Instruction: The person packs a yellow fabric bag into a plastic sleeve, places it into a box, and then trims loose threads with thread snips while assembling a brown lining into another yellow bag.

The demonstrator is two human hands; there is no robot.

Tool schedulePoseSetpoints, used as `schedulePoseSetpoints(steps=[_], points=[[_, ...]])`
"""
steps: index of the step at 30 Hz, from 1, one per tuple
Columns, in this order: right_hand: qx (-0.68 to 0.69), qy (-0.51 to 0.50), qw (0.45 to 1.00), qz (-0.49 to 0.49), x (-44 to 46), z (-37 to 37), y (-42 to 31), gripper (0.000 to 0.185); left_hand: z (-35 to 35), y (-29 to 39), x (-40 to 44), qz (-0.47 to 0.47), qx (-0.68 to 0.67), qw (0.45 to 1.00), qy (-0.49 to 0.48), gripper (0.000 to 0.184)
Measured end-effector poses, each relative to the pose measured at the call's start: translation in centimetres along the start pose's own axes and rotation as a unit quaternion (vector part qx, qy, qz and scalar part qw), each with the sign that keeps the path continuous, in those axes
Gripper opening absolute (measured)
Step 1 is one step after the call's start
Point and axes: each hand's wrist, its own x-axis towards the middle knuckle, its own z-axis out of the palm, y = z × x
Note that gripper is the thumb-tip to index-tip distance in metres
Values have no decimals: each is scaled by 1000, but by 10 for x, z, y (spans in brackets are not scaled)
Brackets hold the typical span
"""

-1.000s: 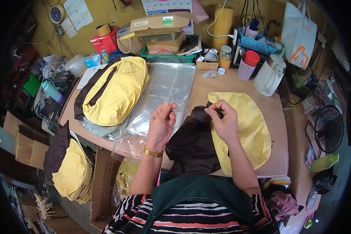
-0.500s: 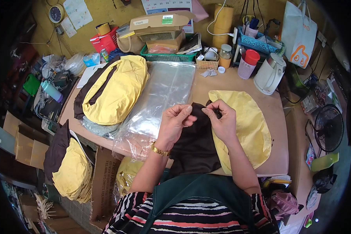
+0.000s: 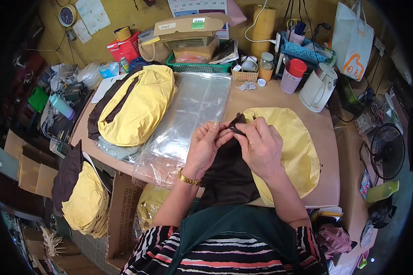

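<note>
Dark brown fabric (image 3: 229,172) hangs down toward my apron, its top edge bunched between my hands. My left hand (image 3: 207,144), with a gold watch (image 3: 189,178) at the wrist, pinches this edge between thumb and fingers. Closed on the same gathered edge is my right hand (image 3: 261,146), its fingers bent over the cloth. A yellow fabric piece (image 3: 291,151) lies under and to the right of my right hand, partly beneath the brown part. Whether the two are joined is hidden.
Clear plastic bags (image 3: 195,105) lie left of my hands. Beyond them sits a pile of yellow and brown fabric (image 3: 140,107). A kettle (image 3: 317,87) and a pink cup with a red top (image 3: 293,75) stand at the back right. More fabric (image 3: 85,197) hangs off to the left.
My hands have drawn together, and the brown fabric's top edge is now bunched and folded between them. My right hand has turned over, its back now facing up.
</note>
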Motion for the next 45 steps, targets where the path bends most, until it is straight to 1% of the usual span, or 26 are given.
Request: schedulePoseSetpoints(steps=[3, 7, 8, 9, 10, 11, 14, 15, 16, 17, 19, 20, 26, 30, 31, 32, 33, 35, 36, 37, 38, 39, 41, 42, 43, 45], points=[[-25, -4, 1000, -6, 0, 3, 1, 22, 3, -1, -3, 7, 13, 1000, -7, 22], [-23, -7, 1000, 0, -5, 5, 8, 22, 11, 5, -11, 4, 8, 1000, -18, 21], [90, 23, 992, 87, -4, 6, 8, 26, 10, 7, -13, 4, 8, 1000, -18, 21], [202, 53, 963, 172, -2, 6, 9, 31, 10, 9, -14, 5, 5, 1000, -28, 21], [256, 31, 936, 240, -1, 4, 11, 39, 9, 10, -15, 5, 1, 999, -37, 21], [256, 32, 936, 239, -2, 4, 13, 39, 9, 11, -16, 6, 1, 999, -38, 21], [256, 47, 940, 221, -6, 3, 13, 46, 10, 11, -17, -2, -24, 999, -39, 21], [177, 37, 973, 144, -6, 2, 10, 45, 11, 11, -17, -3, -36, 998, -42, 20], [95, 26, 993, 66, -6, 1, 6, 43, 11, 11, -17, -5, -48, 998, -45, 19], [95, 27, 993, 66, -7, 1, 4, 43, 11, 11, -18, -4, -47, 998, -45, 19], [-7, 17, 1000, 16, -8, 0, -1, 35, 11, 10, -18, 0, -42, 998, -35, 19], [-33, 27, 999, 11, -7, -1, -3, 28, 12, 10, -19, -1, -43, 998, -35, 19], [-46, 22, 999, 5, -4, -2, -7, 26, 19, 11, -23, 18, -30, 999, -39, 17], [-45, 16, 999, 0, -3, -2, -4, 22, 27, 12, -30, 33, 15, 998, -44, 17], [50, 34, 996, 63, -1, -2, -4, 21, 28, 13, -32, 33, 26, 998, -42, 17], [144, 53, 980, 126, 1, -1, -4, 19, 28, 14, -33, 34, 27, 998, -43, 17], [143, 55, 980, 124, 3, 0, 2, 19, 27, 16, -34, 22, 23, 998, -45, 19], [262, -18, 946, 189, 1, 4, 23, 15, 23, 18, -37, 12, 18, 999, -50, 22], [322, -80, 914, 234, -1, 3, 32, 14, 19, 18, -39, 10, 15, 998, -54, 22], [321, -77, 915, 232, -2, 6, 33, 14, 14, 20, -37, 11, 12, 998, -58, 23], [332, -71, 905, 255, -4, 8, 32, 14, 7, 24, -36, 12, 12, 998, -60, 23], [344, -65, 894, 279, -6, 9, 29, 14, -1, 29, -36, 15, 119, 993, 16, 22], [333, -59, 900, 276, -7, 10, 25, 14, -2, 31, -31, 19, 224, 970, 91, 25], [321, -55, 905, 273, -9, 11, 22, 15, 5, 27, -27, 168, 395, 901, 71, 30], [322, -57, 905, 273, -9, 12, 20, 15, 11, 23, -22, 307, 543, 780, 48, 39], [306, -54, 914, 260, -10, 12, 15, 15, 17, 20, -17, 304, 542, 782, 48, 37]])
